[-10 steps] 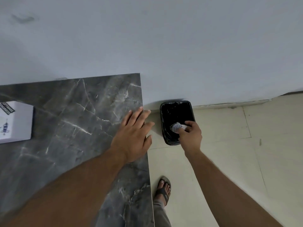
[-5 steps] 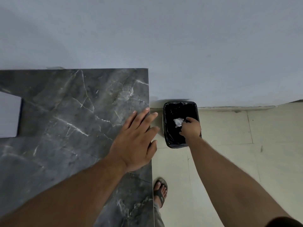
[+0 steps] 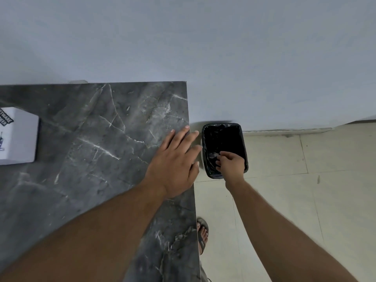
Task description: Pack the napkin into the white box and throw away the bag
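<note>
**Head view: releasing the bag over the lined bin**

Head camera, looking down past the edge of a dark marble table (image 3: 85, 143) to a tiled floor (image 3: 284, 190). The left hand (image 3: 175, 165) lies flat, fingers spread wide, on the table's right edge, apparently bracing the lean. The right hand (image 3: 231, 163) reaches over the near rim of a small bin (image 3: 223, 139) fitted with a black liner and standing on the floor against the wall (image 3: 203, 47). Its fingers (image 3: 221, 154) are loosely parted and point down into the opening; nothing can be made out between them. A faint pale-grey shape just beside the fingertips, low against the liner, may be the bag; it is too dim to identify, so whether the bag lies in the bin or is hidden cannot be told with certainty. The white box (image 3: 19, 137) sits well apart at the table's far left; it is cut by the frame edge, so neither its closure nor the napkin can be seen.

Judged from this arrangement, the step in hand is the drop itself. To do it well, the fingers should open fully while directly above the opening, so that a light bag falls inside and does not cling to the skin or catch on the liner's folded rim. The hand should lift straight up, clear of the liner, to avoid dragging it off the bin.
</note>
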